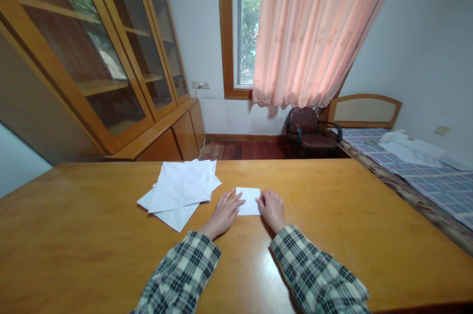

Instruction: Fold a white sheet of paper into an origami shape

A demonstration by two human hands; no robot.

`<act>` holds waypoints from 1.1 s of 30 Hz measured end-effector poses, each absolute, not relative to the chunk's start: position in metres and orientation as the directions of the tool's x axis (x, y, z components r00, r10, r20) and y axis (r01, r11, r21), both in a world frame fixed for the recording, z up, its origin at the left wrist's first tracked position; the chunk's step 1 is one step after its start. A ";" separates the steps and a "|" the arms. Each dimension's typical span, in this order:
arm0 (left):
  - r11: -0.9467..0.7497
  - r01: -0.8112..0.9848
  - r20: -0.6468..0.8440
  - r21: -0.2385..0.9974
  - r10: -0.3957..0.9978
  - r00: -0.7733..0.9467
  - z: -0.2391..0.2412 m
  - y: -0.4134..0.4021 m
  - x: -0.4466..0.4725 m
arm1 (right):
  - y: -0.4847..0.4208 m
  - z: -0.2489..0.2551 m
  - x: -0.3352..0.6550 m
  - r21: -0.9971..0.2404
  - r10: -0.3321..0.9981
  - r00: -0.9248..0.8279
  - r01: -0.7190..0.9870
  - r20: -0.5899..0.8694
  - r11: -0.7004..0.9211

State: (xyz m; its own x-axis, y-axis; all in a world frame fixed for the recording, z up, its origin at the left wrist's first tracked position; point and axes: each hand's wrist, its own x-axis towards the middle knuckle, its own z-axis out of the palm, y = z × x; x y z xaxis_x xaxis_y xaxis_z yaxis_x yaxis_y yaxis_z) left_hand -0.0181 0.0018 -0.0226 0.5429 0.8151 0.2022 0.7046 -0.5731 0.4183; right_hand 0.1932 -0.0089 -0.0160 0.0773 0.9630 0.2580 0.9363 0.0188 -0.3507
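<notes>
The small folded paper [248, 200] lies flat on the table [351, 215], just below the middle of the frame, between my two hands. My left hand [224, 214] is spread flat and holds nothing, its fingertips resting on the paper's left edge. My right hand [272, 209] sits at the right edge, knuckles up and fingers bent down onto it. Whether those tips pinch the edge or only press it, I cannot tell.

This looks to me like pressing a fold down. To do it well I would pin one side with the flat hand, check that the edges meet squarely, and run the fingertips along the crease from the middle outward, so the layers do not slide on the glossy wood.

Left of the paper, near my left hand but not touching it, a loose pile of white sheets [181, 191] fans out, some creased. Toward the upper left stands a glass-fronted cabinet [92, 57]; a pink curtain [314, 28] hangs at upper centre, and a bed [424, 176] runs along the right.
</notes>
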 end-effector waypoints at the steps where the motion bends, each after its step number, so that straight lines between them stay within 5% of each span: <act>1: -0.586 0.696 0.190 0.415 0.804 0.564 -0.023 0.003 -0.019 | -0.009 -0.016 0.193 -0.352 0.963 0.076 0.936 0.258 0.020; 12: -0.541 0.777 0.217 0.322 0.841 0.496 -0.021 -0.004 -0.011 | -0.011 -0.016 0.195 -0.539 0.930 -0.021 0.810 0.368 0.232; 20: -0.524 0.795 0.302 0.306 0.845 0.440 -0.032 -0.006 0.002 | -0.020 -0.014 0.187 -0.449 0.886 -0.230 0.794 0.402 0.409; 33: -0.567 0.764 0.315 0.309 0.818 0.480 -0.012 -0.015 0.008 | -0.021 -0.013 0.186 -0.388 0.916 -0.209 0.857 0.341 0.340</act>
State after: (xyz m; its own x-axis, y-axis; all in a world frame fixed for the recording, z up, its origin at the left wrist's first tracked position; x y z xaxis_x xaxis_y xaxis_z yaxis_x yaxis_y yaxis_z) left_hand 0.0078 -0.0147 -0.0119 0.4802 0.8185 0.3154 0.7636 -0.5670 0.3088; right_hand 0.1859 -0.0212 -0.0126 -0.2089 0.9164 0.3414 0.8570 0.3398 -0.3875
